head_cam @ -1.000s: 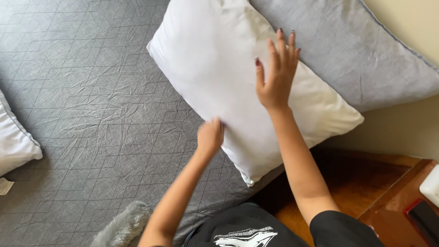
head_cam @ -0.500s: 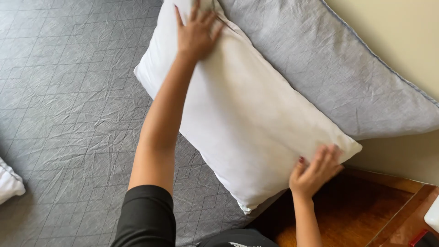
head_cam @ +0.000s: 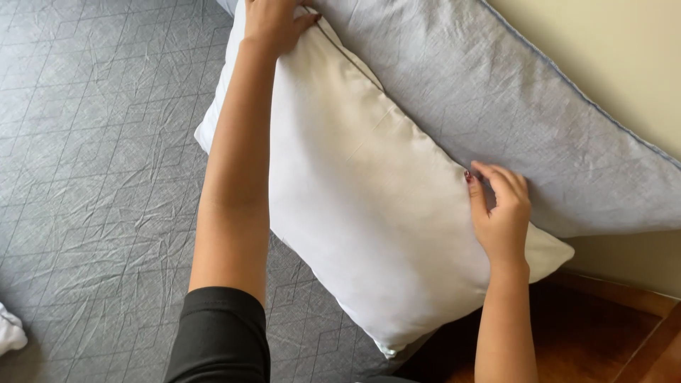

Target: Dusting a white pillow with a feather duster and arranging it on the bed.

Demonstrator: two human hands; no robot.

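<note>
A large white rectangular fabric pillow lay at an angle on a grey bedcover of creased, line-patterned cloth, its lower corner reaching past the edge of the bed above a brown wooden floor. The far end of the pillow ran out of the frame at the top, so its full length could not be seen.

The left hand rested on the pillow's upper edge, close to where it met a big grey fabric cushion with a thin blue piped border. The fingertips of that hand were cut off by the top of the picture, so whether they were curled or flat could not be told. The forearm stretched across the pillow, hiding a strip of it, and a black sleeve covered the upper arm.

The right hand sat at the pillow's right edge, just where the grey cushion overlapped it. Its fingers were bent and pinched on the seam of the pillow, the thumb pressed alongside.

A scrap of white cloth showed at the left edge, mostly out of view. A pale cream wall stood behind the cushion.
</note>
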